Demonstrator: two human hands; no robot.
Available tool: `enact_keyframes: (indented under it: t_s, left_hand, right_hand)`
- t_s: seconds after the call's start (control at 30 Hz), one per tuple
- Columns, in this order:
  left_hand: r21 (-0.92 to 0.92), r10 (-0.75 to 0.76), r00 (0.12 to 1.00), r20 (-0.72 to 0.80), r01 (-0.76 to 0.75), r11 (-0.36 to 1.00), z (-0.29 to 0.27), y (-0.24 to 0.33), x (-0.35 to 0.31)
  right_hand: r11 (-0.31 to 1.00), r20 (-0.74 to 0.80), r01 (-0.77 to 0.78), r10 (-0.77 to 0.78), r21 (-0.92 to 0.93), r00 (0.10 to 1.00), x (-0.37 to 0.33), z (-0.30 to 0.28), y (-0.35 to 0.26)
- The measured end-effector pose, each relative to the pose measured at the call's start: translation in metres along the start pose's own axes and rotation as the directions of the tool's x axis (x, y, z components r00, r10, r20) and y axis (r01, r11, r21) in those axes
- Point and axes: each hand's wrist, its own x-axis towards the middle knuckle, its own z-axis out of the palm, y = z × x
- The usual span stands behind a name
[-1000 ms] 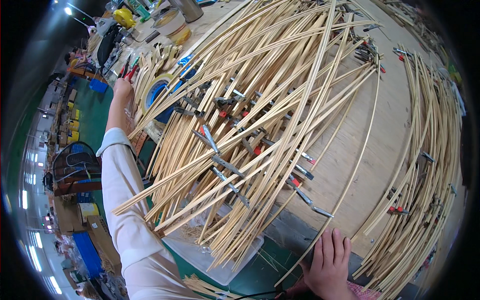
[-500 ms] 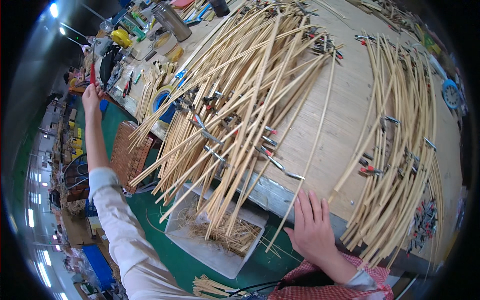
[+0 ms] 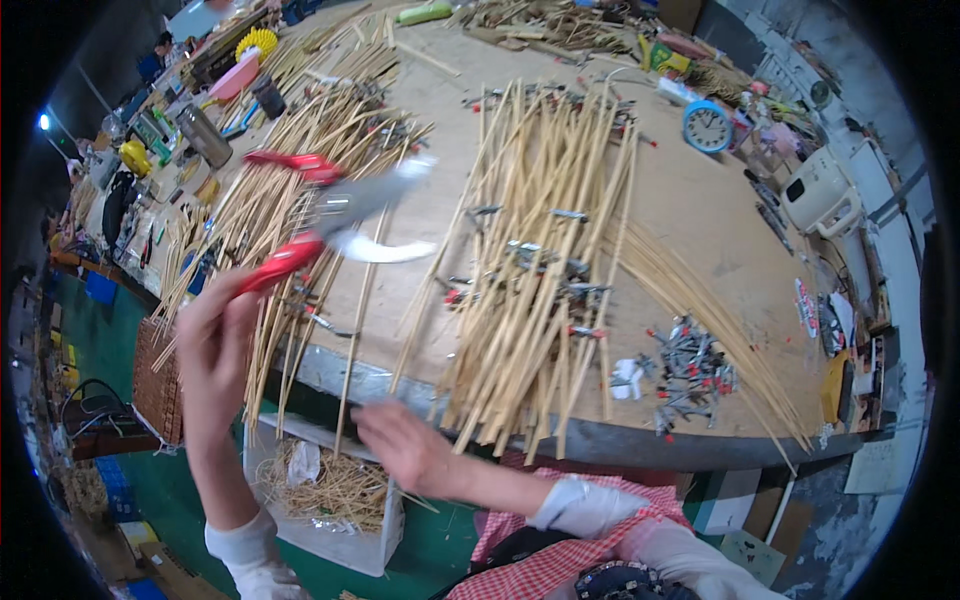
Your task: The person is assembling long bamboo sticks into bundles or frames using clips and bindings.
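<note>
My left hand [image 3: 215, 335] is closed round one red handle of a pair of pruning shears [image 3: 340, 205]. Their silver jaws are spread and point right, above the thin bamboo strips; motion blurs them. At the table's front edge, my right hand [image 3: 405, 447] has its fingers stretched left, slightly blurred, close to the lower end of a single strip [image 3: 362, 310]. The left pile of bamboo strips [image 3: 260, 200] is partly hidden behind the shears. A second bundle of strips [image 3: 540, 250], held with small metal clips, lies at the middle, its ends over the front edge.
Loose clips [image 3: 690, 375] with red tips lie right of the bundle, near longer strips [image 3: 700, 310]. A blue clock [image 3: 707, 127] and a white appliance [image 3: 822, 190] stand farther right. Below the table edge, a white bin [image 3: 340, 545] holds strip scraps. A metal flask [image 3: 203, 137] stands far left.
My left hand has brought the red-handled shears from the far left to over the strips. My right hand has left the table edge and moved left. The view has swung right.
</note>
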Motion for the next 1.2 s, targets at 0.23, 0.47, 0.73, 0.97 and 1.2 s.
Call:
enact_keyframes:
  t_s: [0.23,0.47,0.73,0.97,1.2]
  left_hand:
    - [0.002,0.391,0.882,0.263,-0.405,0.914,0.147,0.066,0.179]
    - [0.208,0.461,0.762,0.455,-0.594,0.777,0.318,0.059,0.388]
    - [0.557,0.257,0.818,0.514,-0.546,0.626,0.376,0.039,0.584]
    - [0.16,0.295,0.559,0.775,-0.625,0.764,0.606,0.024,0.438]
    - [-0.034,0.391,0.432,0.813,-0.634,0.773,0.635,0.008,0.379]
  right_hand:
    - [0.609,0.52,-0.406,-0.012,0.681,0.854,-0.136,-0.116,-0.059]
    - [0.411,0.533,-0.563,0.197,0.717,0.823,-0.195,-0.232,0.006]
    - [0.233,0.496,-0.599,0.379,0.766,0.782,-0.243,-0.269,0.004]
    - [-0.142,0.532,-0.626,0.687,0.766,0.496,-0.241,-0.285,-0.07]
    - [-0.313,0.581,-0.582,0.733,0.75,0.354,-0.233,-0.285,-0.096]
